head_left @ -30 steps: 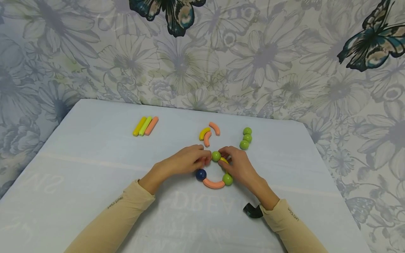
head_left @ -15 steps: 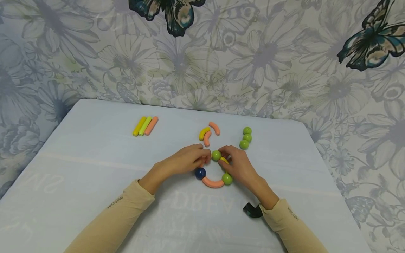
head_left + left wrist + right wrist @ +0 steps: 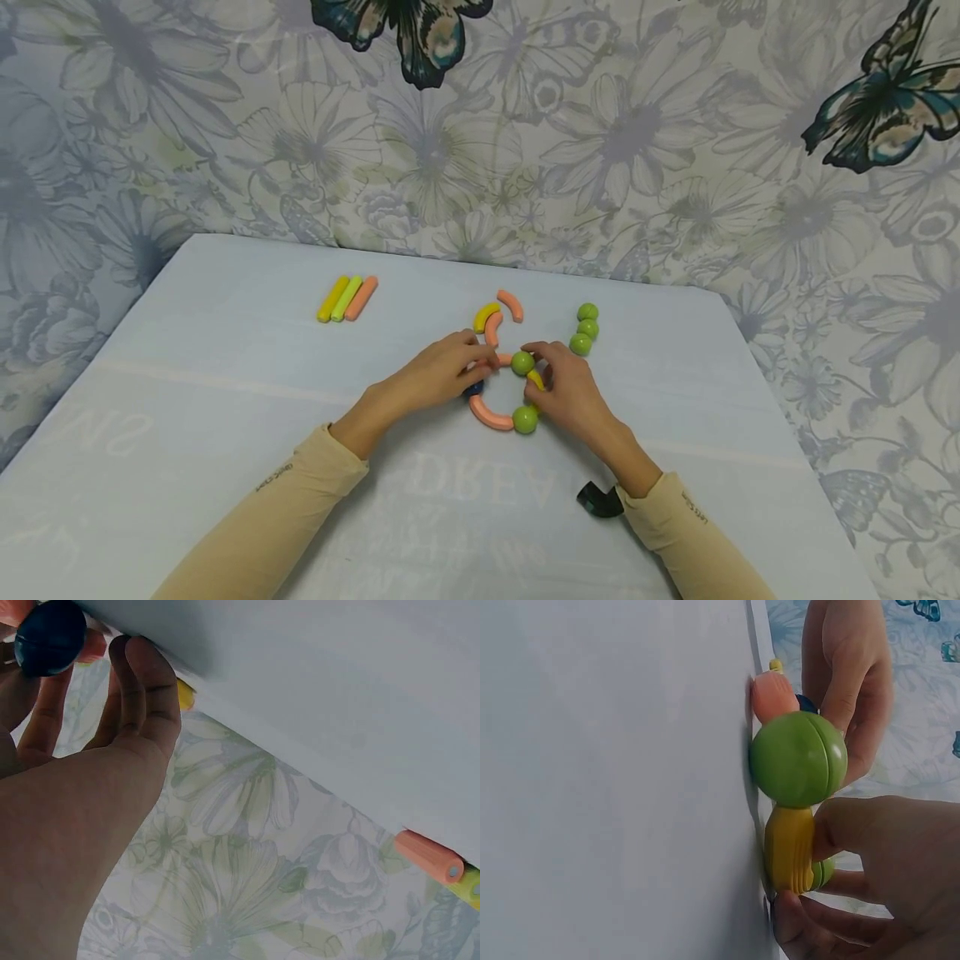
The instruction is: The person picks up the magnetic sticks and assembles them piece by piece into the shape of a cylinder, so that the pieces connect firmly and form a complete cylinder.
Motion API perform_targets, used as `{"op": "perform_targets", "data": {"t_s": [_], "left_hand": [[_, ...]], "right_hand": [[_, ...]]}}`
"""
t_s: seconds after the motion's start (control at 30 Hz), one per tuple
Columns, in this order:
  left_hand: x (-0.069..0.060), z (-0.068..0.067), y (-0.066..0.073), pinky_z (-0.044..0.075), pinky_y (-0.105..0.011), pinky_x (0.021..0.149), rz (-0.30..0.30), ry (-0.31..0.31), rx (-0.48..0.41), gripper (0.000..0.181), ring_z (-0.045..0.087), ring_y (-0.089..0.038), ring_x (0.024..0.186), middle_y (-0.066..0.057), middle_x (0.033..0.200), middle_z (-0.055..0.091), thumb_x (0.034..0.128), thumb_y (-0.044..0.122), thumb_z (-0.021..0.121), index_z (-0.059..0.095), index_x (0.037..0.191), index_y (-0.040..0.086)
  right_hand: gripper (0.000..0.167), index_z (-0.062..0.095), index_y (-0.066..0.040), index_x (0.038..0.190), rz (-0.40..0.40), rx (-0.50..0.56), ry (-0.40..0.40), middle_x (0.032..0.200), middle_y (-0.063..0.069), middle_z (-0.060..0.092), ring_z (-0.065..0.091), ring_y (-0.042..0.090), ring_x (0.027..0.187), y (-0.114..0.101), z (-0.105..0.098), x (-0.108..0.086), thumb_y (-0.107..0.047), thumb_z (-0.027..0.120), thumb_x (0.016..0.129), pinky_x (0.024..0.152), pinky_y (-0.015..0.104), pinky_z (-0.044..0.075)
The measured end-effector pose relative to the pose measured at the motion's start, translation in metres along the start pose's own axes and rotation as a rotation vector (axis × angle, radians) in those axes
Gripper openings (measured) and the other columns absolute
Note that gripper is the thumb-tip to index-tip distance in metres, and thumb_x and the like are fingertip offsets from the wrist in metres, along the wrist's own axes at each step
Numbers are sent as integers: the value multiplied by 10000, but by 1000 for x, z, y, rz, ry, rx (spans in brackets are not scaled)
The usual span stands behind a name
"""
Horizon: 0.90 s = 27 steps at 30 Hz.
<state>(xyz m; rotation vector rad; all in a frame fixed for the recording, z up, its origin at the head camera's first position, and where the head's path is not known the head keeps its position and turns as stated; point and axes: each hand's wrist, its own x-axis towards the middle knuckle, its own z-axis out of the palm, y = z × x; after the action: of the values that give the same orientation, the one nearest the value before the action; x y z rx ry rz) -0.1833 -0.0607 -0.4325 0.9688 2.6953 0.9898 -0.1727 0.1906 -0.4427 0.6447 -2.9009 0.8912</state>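
Note:
A ring of curved rods and balls, apparently a magnetic building set, lies mid-table in the head view. My left hand (image 3: pixel 450 371) grips the ring's upper-left orange curved rod (image 3: pixel 505 360), beside a dark blue ball (image 3: pixel 51 637) that the fingers partly cover. Pinched between my right thumb and fingers is the yellow curved rod (image 3: pixel 789 847); the right hand (image 3: pixel 570 387) is on the ring's right side. One green ball (image 3: pixel 522 362) joins the orange and yellow rods at the top. Lower down, another green ball (image 3: pixel 525 419) meets a second orange curved rod (image 3: pixel 491 414).
Behind the ring lie a loose yellow curved rod (image 3: pixel 486 317) and two orange ones, the farther (image 3: pixel 510 305) apart. Three green balls (image 3: pixel 587 328) form a row at right. Straight rods (image 3: pixel 347 298) lie at back left. A black bent piece (image 3: pixel 600 500) touches the right sleeve.
The ring has turned clockwise: its top green ball moved right, the lower one left, and the blue ball up under the left hand. More of the upper orange rod shows now.

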Motion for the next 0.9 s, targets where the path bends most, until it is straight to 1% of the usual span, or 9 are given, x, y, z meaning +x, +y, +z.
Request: {"op": "perform_targets", "data": {"t_s": [0.2, 0.3, 0.43, 0.5, 0.57, 0.67, 0.73, 0.8, 0.9], "left_hand": [[0, -1, 0, 472, -325, 784, -36, 14, 22, 203, 528, -169, 884, -37, 1047, 612, 1062, 159, 646, 758, 1231, 166], [0, -1, 0, 478, -326, 793, -24, 25, 40, 211, 541, -177, 885, -51, 1043, 621, 1054, 130, 652, 756, 1237, 144], [1, -1, -1, 517, -372, 884, -4, 30, 13, 181, 615, -216, 989, -70, 1120, 675, 1031, 76, 671, 769, 1182, 97], [1, -1, -2, 525, -399, 930, 5, 27, -1, 163, 638, -233, 1050, -73, 1165, 693, 1026, 62, 674, 773, 1153, 83], [1, -3, -2, 521, -406, 948, -1, 13, -19, 161, 637, -230, 1077, -60, 1177, 697, 1031, 68, 668, 773, 1152, 88], [1, -10, -4, 521, -402, 940, -19, -7, -49, 164, 634, -218, 1062, -42, 1161, 697, 1050, 110, 652, 770, 1162, 96], [0, -18, -8, 527, -402, 917, -42, -3, -65, 167, 638, -215, 1040, -36, 1137, 702, 1054, 128, 650, 769, 1166, 97], [-1, -28, -14, 536, -411, 897, -69, 26, -58, 162, 650, -230, 1024, -45, 1114, 717, 1050, 137, 655, 769, 1152, 83], [-7, -49, -28, 536, -431, 876, -148, 104, -30, 162, 656, -261, 1013, -79, 1093, 736, 1036, 118, 666, 767, 1145, 54]], "right_hand": [[385, 675, -60, 1234, 14, 37, -4, 1070, 92, 671, 597, 143, 757, 1, 0, -1, -80, 742, 856, 666, 276, 514], [340, 669, -50, 1191, 26, 48, -8, 1053, 91, 667, 617, 136, 756, 1, 0, -2, -131, 776, 878, 674, 274, 521], [374, 685, -70, 1222, 18, 37, -6, 1055, 66, 675, 621, 138, 768, 1, 2, -2, -195, 812, 893, 689, 284, 513], [390, 697, -87, 1250, -1, 26, -6, 1052, 51, 682, 619, 142, 773, 1, 2, -2, -198, 815, 895, 686, 283, 505], [388, 709, -103, 1262, -21, 20, -3, 1047, 39, 691, 620, 145, 780, 1, 3, -1, -190, 814, 899, 680, 279, 503], [345, 723, -104, 1238, -33, 36, 2, 1033, 38, 702, 634, 151, 795, 1, 2, -1, -169, 811, 911, 681, 283, 520], [317, 727, -103, 1218, -26, 54, 3, 1037, 37, 705, 645, 155, 813, 1, 1, -1, -164, 810, 918, 697, 288, 542], [301, 727, -99, 1203, -18, 68, 1, 1042, 41, 707, 653, 163, 828, 0, 1, -1, -162, 809, 920, 716, 299, 562], [293, 724, -92, 1189, -11, 75, -4, 1052, 45, 708, 660, 168, 837, 0, 0, 0, -164, 811, 919, 740, 303, 585]]}}
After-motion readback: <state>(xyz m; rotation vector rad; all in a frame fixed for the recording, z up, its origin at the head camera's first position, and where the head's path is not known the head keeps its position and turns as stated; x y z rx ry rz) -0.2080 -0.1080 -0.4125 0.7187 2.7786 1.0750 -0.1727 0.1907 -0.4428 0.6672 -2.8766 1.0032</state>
